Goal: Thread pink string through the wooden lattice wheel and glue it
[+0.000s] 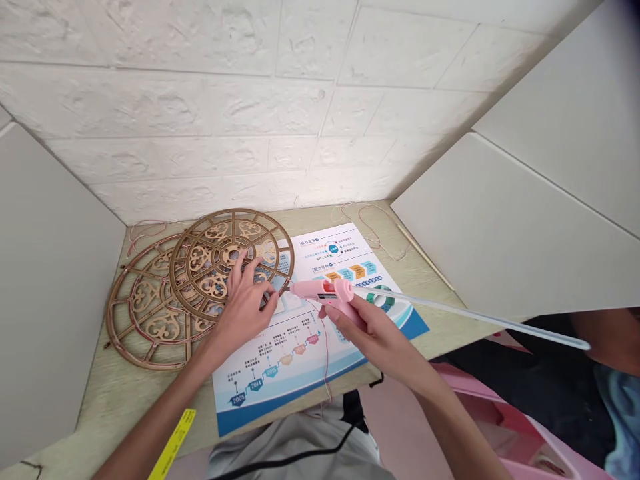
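My right hand (357, 323) is wrapped round a pink glue gun (320, 289), whose nozzle points left at the rim of the upper brown openwork disc (183, 275). A long clear glue stick (475, 316) sticks out of the gun's back to the right. My left hand (250, 293) lies over that disc, thumb and a finger pinched at its right rim, the other fingers spread toward its centre. Underneath, to the left, rests a second openwork disc (116, 333), partly covered. A thin reddish wire (327, 353) hangs down below the gun.
A printed poster (300, 387) lies on the table (100, 413) under the discs. White brick-pattern wall behind, grey panels (45, 267) either side. Loose wires (375, 233) and a thin rod (425, 257) lie at the right. Another person's dark clothing (550, 393) and a pink bin (505, 427) are lower right.
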A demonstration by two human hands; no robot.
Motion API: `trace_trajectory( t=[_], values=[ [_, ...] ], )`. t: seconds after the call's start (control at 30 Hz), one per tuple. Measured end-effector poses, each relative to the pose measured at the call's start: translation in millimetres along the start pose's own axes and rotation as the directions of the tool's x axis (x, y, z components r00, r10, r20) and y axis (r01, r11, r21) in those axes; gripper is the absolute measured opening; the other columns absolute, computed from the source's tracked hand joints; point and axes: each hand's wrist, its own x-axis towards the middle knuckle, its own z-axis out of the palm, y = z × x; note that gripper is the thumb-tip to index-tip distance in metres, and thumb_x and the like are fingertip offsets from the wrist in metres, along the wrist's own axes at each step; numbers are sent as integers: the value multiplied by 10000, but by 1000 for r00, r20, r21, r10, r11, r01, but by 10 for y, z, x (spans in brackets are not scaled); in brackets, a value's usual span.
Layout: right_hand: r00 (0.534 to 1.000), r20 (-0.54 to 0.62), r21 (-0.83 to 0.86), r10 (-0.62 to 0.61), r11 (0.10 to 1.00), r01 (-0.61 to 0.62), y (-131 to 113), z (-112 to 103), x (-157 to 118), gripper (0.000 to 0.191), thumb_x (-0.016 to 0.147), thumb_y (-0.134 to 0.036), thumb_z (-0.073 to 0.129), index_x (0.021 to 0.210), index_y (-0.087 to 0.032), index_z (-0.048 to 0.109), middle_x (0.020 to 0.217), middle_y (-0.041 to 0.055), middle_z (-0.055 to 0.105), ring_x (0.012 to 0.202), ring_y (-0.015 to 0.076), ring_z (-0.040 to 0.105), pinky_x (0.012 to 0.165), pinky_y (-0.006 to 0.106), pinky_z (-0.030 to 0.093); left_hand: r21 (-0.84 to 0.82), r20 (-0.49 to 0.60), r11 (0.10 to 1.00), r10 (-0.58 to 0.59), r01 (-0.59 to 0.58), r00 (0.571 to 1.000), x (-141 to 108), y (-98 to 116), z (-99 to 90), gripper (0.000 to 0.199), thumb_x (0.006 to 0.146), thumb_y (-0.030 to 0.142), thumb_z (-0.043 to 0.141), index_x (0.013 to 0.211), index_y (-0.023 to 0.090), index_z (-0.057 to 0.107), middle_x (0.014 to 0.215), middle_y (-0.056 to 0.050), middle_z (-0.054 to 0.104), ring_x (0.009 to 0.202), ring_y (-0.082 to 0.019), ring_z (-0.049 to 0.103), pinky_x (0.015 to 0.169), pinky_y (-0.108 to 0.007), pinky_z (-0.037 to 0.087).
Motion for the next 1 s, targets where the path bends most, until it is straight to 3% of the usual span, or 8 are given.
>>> trace_trajectory(
  t=[0.3, 0.57, 1.0],
  values=[
    [999, -9, 50, 34, 998, -33, 60, -31, -34, 548, 901, -718, 461, 930, -185, 587, 654, -22, 414, 597, 143, 389, 538, 282, 335, 16, -9, 1000, 7, -7, 1000, 2, -5, 13, 250, 933, 233, 522, 757, 159, 683, 1467, -147, 410, 1493, -396, 141, 1157, -655, 296],
    [997, -65, 36, 53, 998, -50, 197, -3, -64, 587, 881, -750, 459, 902, -179, 590, 661, -9, 447, 608, 148, 413, 551, 289, 336, 4, -9, 1000, 3, -3, 1000, 3, -11, 15, 252, 931, 228, 516, 739, 165, 667, 1483, -132, 400, 1496, -387, 133, 1151, -660, 298],
    [1000, -21, 46, 22, 999, -21, 182, 48, 0, 456, 922, -652, 485, 817, -210, 524, 611, -39, 377, 568, 137, 349, 514, 282, 295, -9, -16, 1000, -1, 1, 1000, 1, -5, 17, 263, 922, 227, 513, 718, 165, 667, 1460, -136, 424, 1487, -392, 159, 1146, -671, 293]
  ],
)
